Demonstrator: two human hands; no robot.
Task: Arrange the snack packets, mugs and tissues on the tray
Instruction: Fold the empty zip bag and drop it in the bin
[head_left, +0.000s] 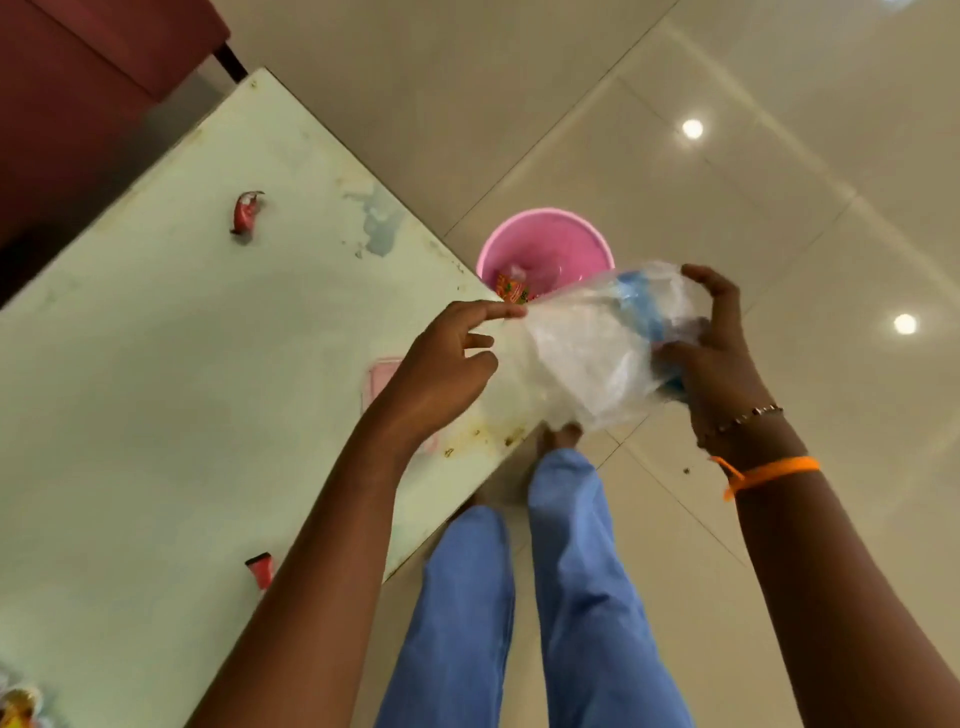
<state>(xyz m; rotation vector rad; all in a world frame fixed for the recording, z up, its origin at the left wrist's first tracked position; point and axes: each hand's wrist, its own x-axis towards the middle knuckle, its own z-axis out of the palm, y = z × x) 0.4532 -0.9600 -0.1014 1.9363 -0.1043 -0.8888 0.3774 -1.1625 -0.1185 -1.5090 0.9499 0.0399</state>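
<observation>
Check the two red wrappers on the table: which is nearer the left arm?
The near red wrapper, right beside the left forearm. The other red wrapper lies crumpled far up the table.

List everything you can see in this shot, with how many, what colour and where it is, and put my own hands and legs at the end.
Table: one, pale green, stained, filling the left side.
Red wrappers: two, red, on the table, one far and one near beside the left forearm.
Snack packet: one, yellow and red, bottom left corner, partly cut off.
Pink flat item: one, on the table, mostly hidden by the left hand.
Bucket: one, pink, on the floor past the table edge, litter inside.
Plastic bag: one, clear with blue, held over the table edge.
Chair: one, maroon, top left.
Left hand: pinching the bag.
Right hand: gripping the bag, bracelet and orange band on wrist.
Legs: two, blue trousers.
</observation>
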